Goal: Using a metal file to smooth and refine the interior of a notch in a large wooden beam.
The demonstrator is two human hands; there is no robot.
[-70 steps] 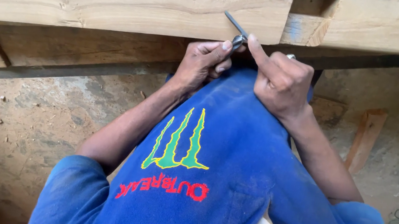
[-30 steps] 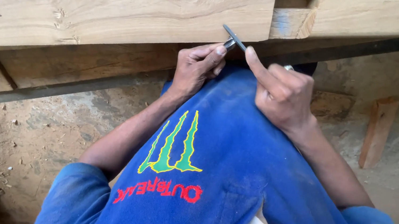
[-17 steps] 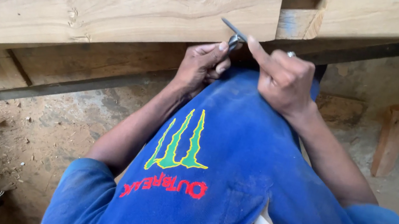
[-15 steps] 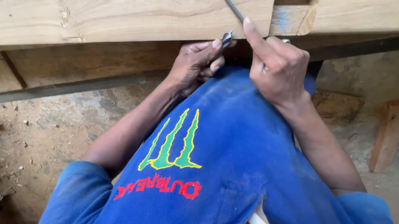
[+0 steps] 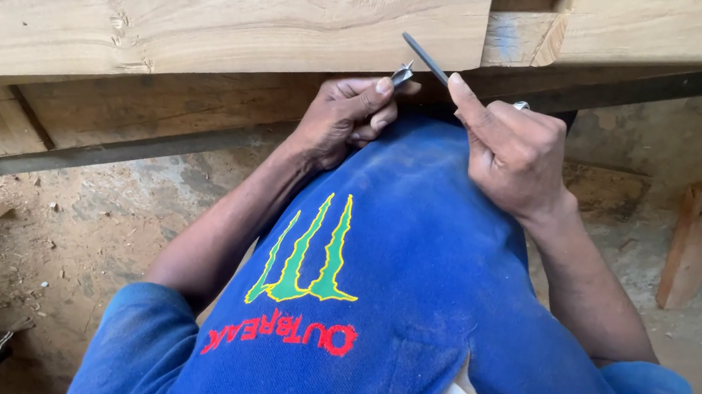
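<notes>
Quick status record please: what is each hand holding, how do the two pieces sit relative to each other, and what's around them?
left hand: left hand pinches a small metal bit at its fingertips, resting on the blue-clad knee
right hand: right hand grips a thin dark file, index finger laid along it
relation: file angled up to the left, crossing just above the bit; actual contact too small to tell
behind: pale wooden beam right above the hands
ground: dusty floor, with a wood block standing at right

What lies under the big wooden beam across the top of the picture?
Under the wooden beam runs a dark metal bar, then dirt floor. The blue shirt hides the rest.
</notes>
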